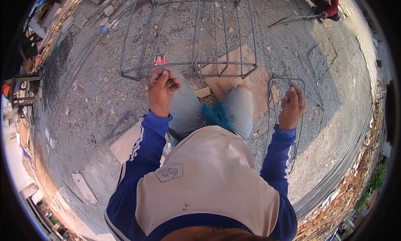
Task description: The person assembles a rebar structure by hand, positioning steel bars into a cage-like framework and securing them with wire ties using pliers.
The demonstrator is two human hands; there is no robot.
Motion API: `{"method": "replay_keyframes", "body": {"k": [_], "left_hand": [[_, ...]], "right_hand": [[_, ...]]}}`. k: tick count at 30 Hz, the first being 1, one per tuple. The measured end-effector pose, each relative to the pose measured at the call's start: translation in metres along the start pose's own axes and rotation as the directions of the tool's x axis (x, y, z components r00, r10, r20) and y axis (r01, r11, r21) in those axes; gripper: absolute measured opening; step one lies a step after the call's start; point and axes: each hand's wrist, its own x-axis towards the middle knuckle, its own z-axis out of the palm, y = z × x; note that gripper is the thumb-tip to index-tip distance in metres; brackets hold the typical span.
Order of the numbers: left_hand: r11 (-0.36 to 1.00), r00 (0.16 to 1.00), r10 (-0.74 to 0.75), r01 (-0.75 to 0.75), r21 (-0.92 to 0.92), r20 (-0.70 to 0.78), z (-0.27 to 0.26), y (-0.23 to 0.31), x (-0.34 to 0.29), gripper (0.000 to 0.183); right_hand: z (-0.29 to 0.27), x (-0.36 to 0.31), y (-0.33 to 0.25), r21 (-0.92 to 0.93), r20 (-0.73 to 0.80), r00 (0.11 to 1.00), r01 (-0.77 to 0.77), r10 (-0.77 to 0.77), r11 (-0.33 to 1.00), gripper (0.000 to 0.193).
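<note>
My left hand (164,92) is closed with its fingertips pinched together, and fine wire ends show beside them. It is just at the near edge of a rebar cage (194,65), made of long grey bars joined by bent ones. At the right, my right hand (292,106) is closed on a bent steel stirrup (286,78), near its top bar. The stirrup hangs upright beside my right forearm, which hides part of it. A teal cloth (218,115) lies between my knees.
Under the cage's near end lies a plywood sheet (261,84), with a red packet (159,61) to its left. Another bent stirrup (321,53) is on the gravel at the right. Far right, another person (328,5) holds metal bars (294,19). Long rods (334,178) lie along the right edge.
</note>
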Motion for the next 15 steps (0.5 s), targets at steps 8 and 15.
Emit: {"method": "replay_keyframes", "body": {"k": [8, 15], "left_hand": [[0.985, 0.996, 0.019, -0.003, -0.170, 0.092, 0.070, 0.012, -0.009, 0.016], [0.983, 0.998, -0.010, 0.021, -0.182, 0.062, 0.069, 0.007, -0.013, 0.017]], "right_hand": [[0.097, -0.082, 0.028, -0.196, 0.584, 0.793, 0.344, -0.173, 0.918, 0.010], [0.096, -0.079, 0.036, -0.225, 0.618, 0.780, 0.291, -0.095, 0.930, 0.011]]}}
